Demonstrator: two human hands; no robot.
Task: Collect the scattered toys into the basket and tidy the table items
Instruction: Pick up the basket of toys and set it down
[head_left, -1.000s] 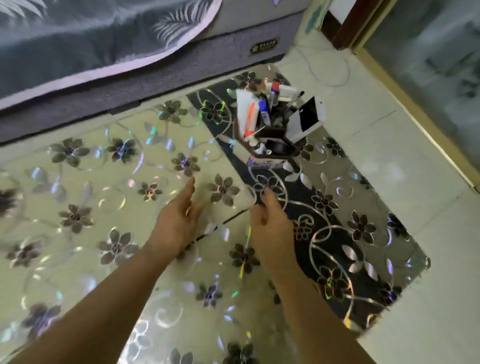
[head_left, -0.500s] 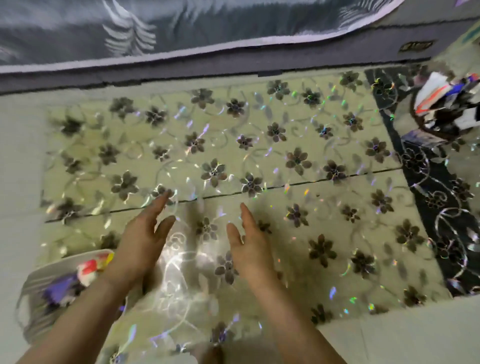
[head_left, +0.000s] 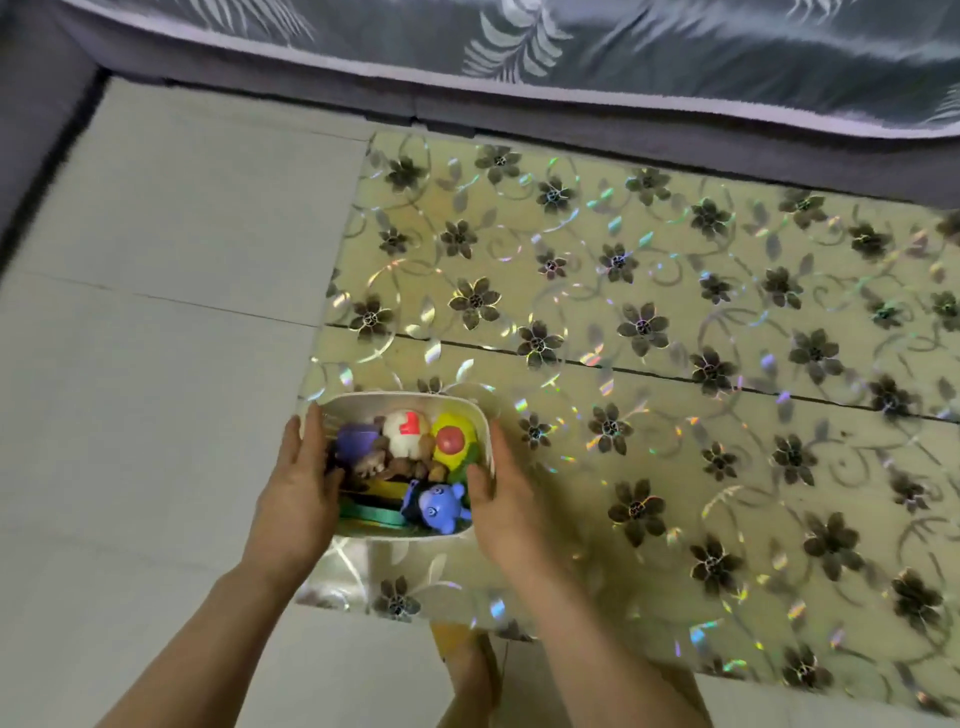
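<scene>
My left hand (head_left: 301, 483) and right hand (head_left: 506, 499) are clamped on the basket (head_left: 405, 397) sides, probably light stiff plastic, toys (head_left: 415, 454) loose inside.

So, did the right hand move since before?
Yes. Right hand slid left, away from the table seam, and now holds the basket by the table's left edge.

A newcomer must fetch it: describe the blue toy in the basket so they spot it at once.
On the flower-patterned table, find the white basket at its left edge. In its near right corner lies the blue toy, the only blue figure with round ears and eyes.
</scene>
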